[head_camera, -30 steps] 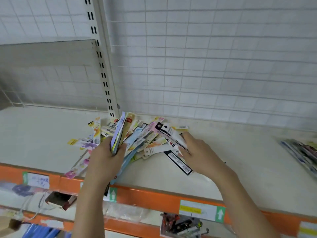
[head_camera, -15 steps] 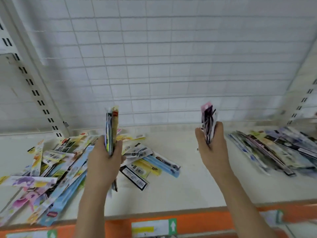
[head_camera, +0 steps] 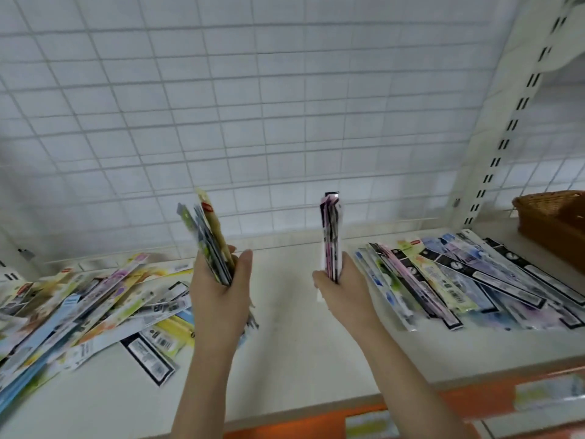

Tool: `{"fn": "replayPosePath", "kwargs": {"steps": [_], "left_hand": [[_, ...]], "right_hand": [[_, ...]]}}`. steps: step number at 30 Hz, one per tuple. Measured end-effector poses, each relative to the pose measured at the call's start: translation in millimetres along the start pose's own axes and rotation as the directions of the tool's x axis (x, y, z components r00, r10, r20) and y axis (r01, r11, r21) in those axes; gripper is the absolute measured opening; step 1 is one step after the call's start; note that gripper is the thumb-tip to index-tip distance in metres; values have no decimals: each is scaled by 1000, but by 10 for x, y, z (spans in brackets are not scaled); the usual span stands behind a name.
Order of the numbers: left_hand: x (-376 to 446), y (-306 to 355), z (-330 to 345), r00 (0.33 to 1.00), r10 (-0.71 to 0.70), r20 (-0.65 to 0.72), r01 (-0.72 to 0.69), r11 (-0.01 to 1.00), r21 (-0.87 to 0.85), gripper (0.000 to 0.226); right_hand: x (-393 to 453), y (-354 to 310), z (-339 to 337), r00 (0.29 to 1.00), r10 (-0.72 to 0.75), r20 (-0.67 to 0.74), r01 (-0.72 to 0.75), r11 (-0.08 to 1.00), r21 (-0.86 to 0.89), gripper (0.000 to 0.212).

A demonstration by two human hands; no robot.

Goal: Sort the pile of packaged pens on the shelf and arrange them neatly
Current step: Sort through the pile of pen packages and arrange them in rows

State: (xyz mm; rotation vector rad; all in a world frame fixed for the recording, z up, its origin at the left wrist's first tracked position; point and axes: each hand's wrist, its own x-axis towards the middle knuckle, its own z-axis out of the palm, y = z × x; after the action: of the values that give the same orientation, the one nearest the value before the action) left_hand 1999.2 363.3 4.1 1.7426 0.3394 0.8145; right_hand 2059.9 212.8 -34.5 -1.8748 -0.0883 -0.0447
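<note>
Left hand (head_camera: 218, 299): fingers gripping mixed bundle (head_camera: 207, 239) of pen packs, held upright above shelf (head_camera: 285, 359). Right hand (head_camera: 343, 293): fingers gripping slimmer pink-black bundle (head_camera: 330, 236), upright, just left of sorted row (head_camera: 459, 274). Unsorted pile (head_camera: 79, 312): left side of shelf, packs crossed at random angles. Sorted row: right side, packs roughly parallel, overlapping. Basket (head_camera: 557, 223): far right. Status estimate: partly done; large pile left to sort.

Bare shelf (head_camera: 285, 359) lies open between the loose pile (head_camera: 79, 308) left and the laid row (head_camera: 468, 280) right; a basket (head_camera: 557, 223) blocks the far right.
</note>
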Motion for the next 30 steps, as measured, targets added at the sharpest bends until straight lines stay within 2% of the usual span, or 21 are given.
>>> {"fn": "replayPosePath", "kwargs": {"steps": [3,7,10,15,17,19,21,23,28,30], "left_hand": [[-185,-76,336,998,-41,42,40,999,20,13],[-337,-183,586,987,-75,144,49,984,172,26],[-303,-227,618,985,-146,87,123,965,231,22],[-250,-172,728,932,-362,29,356,927,119,12],[-276,-69,895,903,-424,67,417,904,95,17],[-344,30,1143,865,-476,160,449,876,179,22],[-434,109,1396,827,-514,229,445,846,293,25],[-495,162,1593,829,-503,244,396,837,378,22],[-464,240,1803,846,-462,268,261,796,546,34],[-459,270,1839,826,-470,310,188,749,636,28]], "right_hand": [[65,7,-314,996,-23,-87,22,999,-23,13],[183,-9,-749,990,-49,-133,48,999,-14,12],[288,18,-1068,991,-63,-114,52,994,-98,9],[434,135,-1462,996,52,-65,-67,965,-253,14],[476,193,-1585,993,105,-45,-114,940,-322,16],[500,249,-1694,984,176,-8,-166,911,-378,21],[512,307,-1783,973,227,29,-192,879,-436,24],[493,349,-1850,968,242,63,-177,841,-511,21],[425,361,-1886,981,169,93,-77,786,-614,20],[425,353,-1881,984,145,100,-53,782,-621,23]]}}
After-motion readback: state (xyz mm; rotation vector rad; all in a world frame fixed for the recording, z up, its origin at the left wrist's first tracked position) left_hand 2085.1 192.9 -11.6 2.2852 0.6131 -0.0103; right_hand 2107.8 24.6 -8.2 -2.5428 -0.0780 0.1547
